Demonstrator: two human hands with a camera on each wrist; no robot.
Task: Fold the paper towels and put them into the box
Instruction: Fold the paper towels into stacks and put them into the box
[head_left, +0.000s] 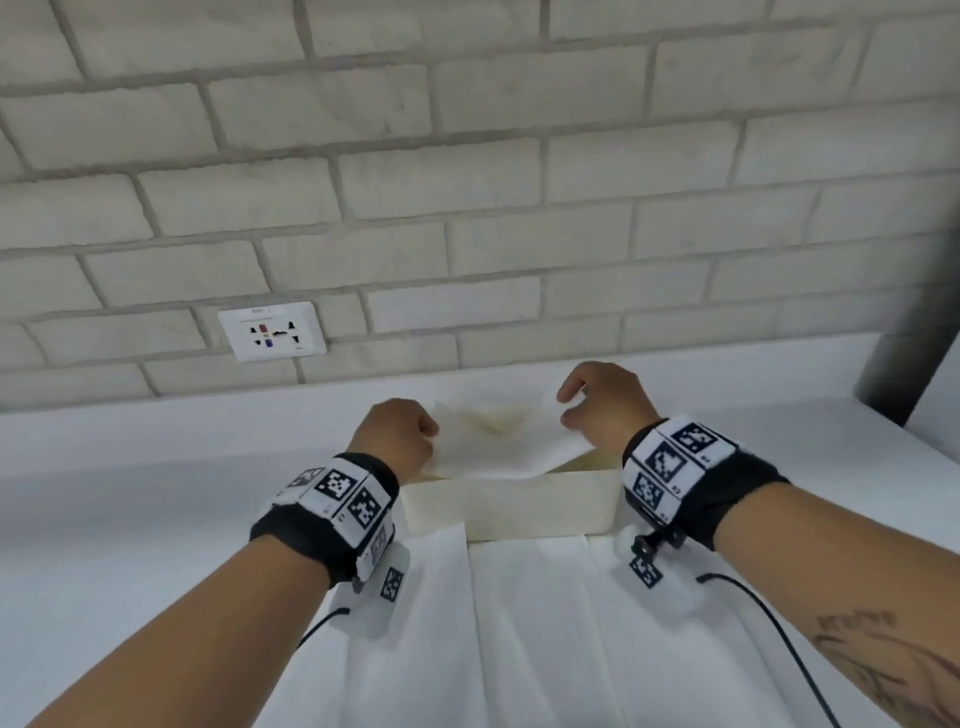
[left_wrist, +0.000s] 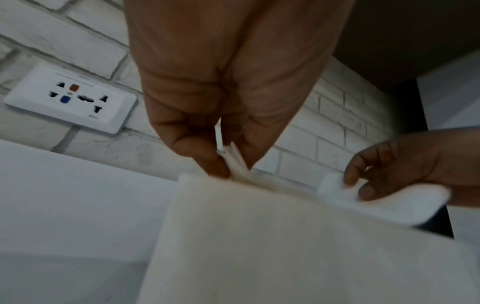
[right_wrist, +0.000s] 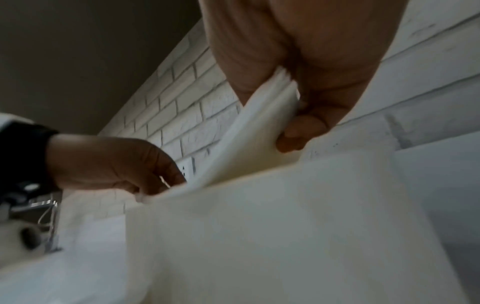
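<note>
Both hands pinch the folded paper towel (head_left: 498, 441) by its short ends, left hand (head_left: 397, 434) lower and right hand (head_left: 605, 402) higher, so its long axis runs tilted directly over the open box (head_left: 511, 506) on the bench (head_left: 156, 493); lowering looks next.

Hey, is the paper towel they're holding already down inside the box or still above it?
Still above. Both the left hand and right hand pinch the folded paper towel by its ends, over the open box.
</note>
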